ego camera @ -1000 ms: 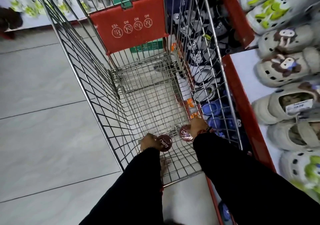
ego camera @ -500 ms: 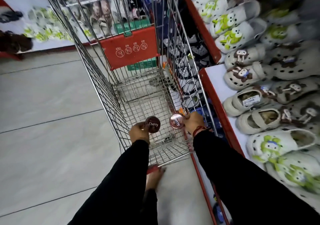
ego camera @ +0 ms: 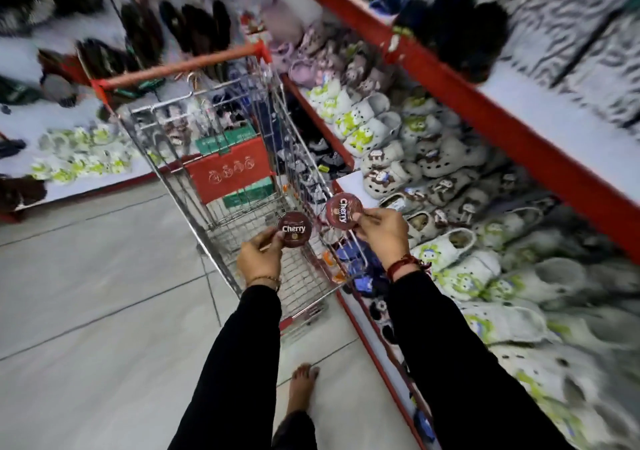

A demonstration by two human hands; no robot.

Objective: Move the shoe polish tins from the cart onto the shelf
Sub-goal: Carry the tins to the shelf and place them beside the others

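Two round, dark-red metal shoe polish tins with white "Cherry" lettering on their lids were held up over the near end of the silver wire shopping cart, one in each of the hands. The left tin sat above the cart's basket, pinched at its lower left rim by the fingers and thumb of the left hand, its lid facing the camera with the lettering upright. The right tin hung over the cart's right wall, toward the shelf side, clamped at its right rim by the right hand, its lettering turned sideways. The two tins were just beside each other but apart. Both arms wore long black sleeves; the right wrist carried a red thread band and the left a thin bracelet. To the right of the cart stood a red-edged white shelf crowded with pale foam clogs. Below the cart's near end, a bare foot stood on the grey tiled floor.
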